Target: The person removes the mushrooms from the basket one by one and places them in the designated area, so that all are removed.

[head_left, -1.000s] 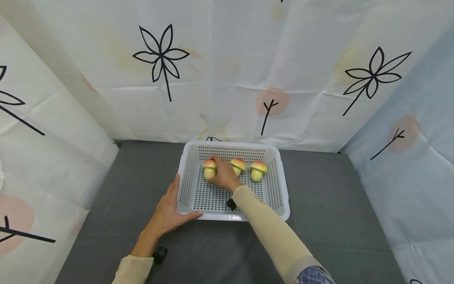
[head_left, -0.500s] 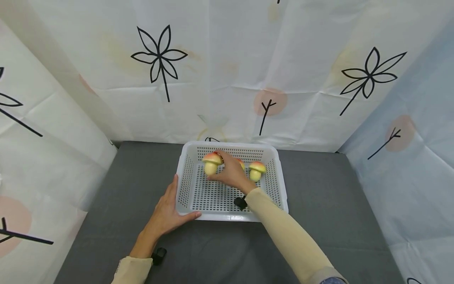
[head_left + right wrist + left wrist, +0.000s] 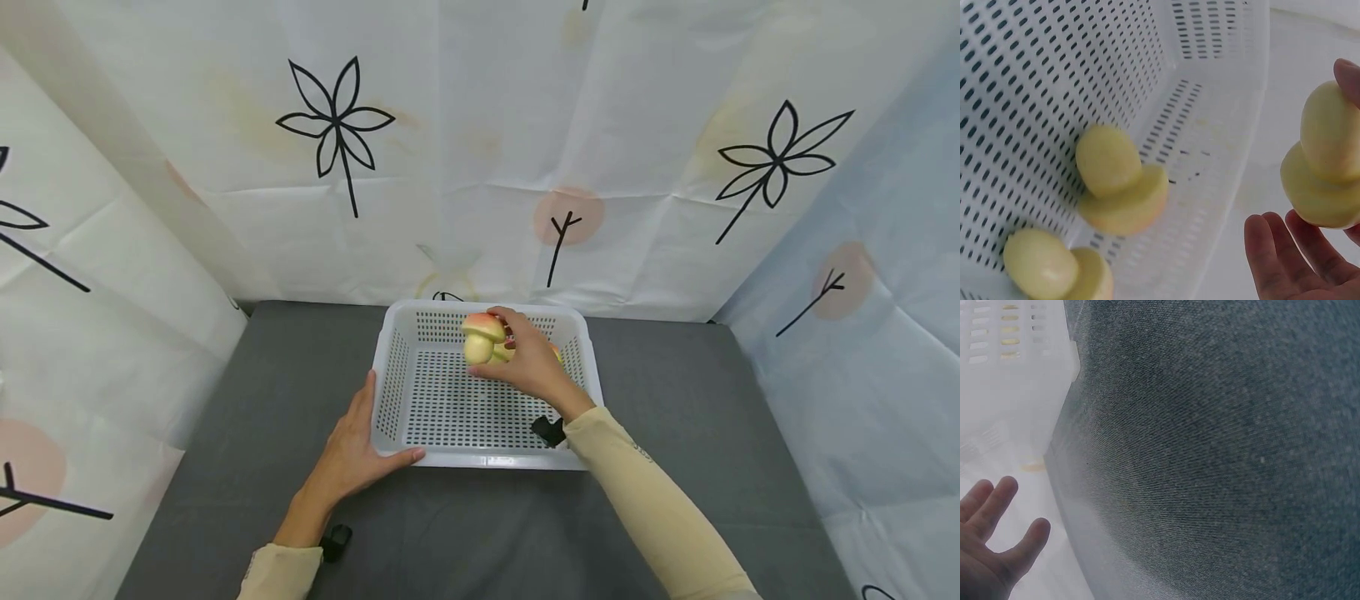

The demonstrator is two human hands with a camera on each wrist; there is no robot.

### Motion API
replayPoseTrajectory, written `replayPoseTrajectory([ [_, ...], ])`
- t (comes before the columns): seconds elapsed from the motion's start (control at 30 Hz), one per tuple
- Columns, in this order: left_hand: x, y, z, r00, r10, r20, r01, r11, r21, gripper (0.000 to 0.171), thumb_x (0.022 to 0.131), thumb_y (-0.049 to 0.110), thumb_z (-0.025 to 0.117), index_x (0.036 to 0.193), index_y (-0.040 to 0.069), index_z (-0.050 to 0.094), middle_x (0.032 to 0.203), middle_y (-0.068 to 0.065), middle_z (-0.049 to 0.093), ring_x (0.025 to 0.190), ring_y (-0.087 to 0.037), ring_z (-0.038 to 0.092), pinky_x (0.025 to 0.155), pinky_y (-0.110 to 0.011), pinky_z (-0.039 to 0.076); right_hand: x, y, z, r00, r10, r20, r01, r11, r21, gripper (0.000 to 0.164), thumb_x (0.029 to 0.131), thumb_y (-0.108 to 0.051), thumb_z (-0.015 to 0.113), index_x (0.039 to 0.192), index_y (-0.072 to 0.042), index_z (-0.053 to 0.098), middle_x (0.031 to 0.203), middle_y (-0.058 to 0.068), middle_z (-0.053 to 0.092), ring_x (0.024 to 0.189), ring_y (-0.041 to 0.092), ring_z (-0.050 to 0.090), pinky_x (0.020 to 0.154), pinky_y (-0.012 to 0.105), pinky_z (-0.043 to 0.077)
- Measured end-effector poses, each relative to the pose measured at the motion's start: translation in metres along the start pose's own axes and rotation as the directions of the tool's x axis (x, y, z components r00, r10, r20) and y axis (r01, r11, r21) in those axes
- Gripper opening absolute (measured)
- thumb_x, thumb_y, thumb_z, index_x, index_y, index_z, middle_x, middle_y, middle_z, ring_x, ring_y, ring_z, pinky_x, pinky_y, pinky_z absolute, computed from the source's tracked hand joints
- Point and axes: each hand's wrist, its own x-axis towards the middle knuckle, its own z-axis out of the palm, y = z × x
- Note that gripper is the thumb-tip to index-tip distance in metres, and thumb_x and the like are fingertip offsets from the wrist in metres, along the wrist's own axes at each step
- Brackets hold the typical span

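My right hand grips a toy mushroom with a pale yellow stem and a red-to-yellow cap. It is raised over the white perforated basket, thumb at the stem and fingers by the cap in the right wrist view. Two similar mushrooms lie in the basket; that view shows one mushroom and another mushroom, while my right hand and the held one partly cover them in the head view. My left hand rests at the basket's front left corner, fingers along its left side and thumb along the front rim.
The basket stands on a dark grey cloth-covered table. White fabric printed with black flowers hangs behind and on both sides. A small black object sits by my left wrist, another black object by my right.
My right hand has lifted the leftmost mushroom from the basket's floor and carried it to the right, over the middle one. The left hand stays at the corner.
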Motion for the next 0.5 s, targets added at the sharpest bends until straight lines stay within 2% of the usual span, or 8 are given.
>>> replayPoseTrajectory([
  [0.3,0.000,-0.002,0.001,1.000,0.010,-0.004,-0.010,1.000,-0.007,0.135,0.070,0.058,0.088,0.165,0.020,-0.001,0.164,-0.015,0.024,0.124,-0.042,0.053,0.095,-0.068,0.042,-0.022,0.016,-0.032,0.996,-0.053,-0.069,0.053,0.999,0.001,0.091,0.074,-0.024,0.093,0.148,-0.005,0.044,0.130,0.011,0.057,0.115,0.027,0.056,0.094,0.047,0.051],
  [0.5,0.001,-0.004,0.001,1.000,0.018,-0.012,-0.018,1.000,0.002,0.135,0.070,0.058,0.088,0.165,0.021,-0.001,0.164,-0.016,0.024,0.125,-0.043,0.051,0.095,-0.069,0.041,-0.035,0.030,-0.052,0.990,-0.046,-0.130,0.042,0.999,-0.030,0.091,0.074,-0.024,0.093,0.149,-0.006,0.044,0.131,0.012,0.058,0.115,0.029,0.056,0.091,0.047,0.052],
])
